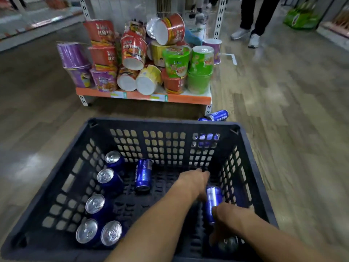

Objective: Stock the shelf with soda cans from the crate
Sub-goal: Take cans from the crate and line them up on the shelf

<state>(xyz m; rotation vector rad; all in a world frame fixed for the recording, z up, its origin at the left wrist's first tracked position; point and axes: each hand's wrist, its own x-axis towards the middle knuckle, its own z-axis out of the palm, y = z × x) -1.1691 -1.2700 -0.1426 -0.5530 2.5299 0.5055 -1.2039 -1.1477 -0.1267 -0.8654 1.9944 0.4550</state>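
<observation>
Crate: upright Pepsi cans at 9 o'clock.
Shelf: noodle cups, 12 o'clock.
Left hand: grip unclear.
Right hand: grips lying can.
Floor: loose can.

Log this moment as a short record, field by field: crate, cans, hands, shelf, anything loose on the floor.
crate: dark plastic crate on the floor, before the shelf
upright cans: five standing along the crate's left wall
lying cans: one on its side mid-crate; one by the right wall
left hand: reaching to the crate floor beside the right-wall can; grip unclear
right hand: low at the right wall, over another can; grip hidden
shelf: low shelf piled with instant noodle cups
floor: cans lying behind the crate
</observation>
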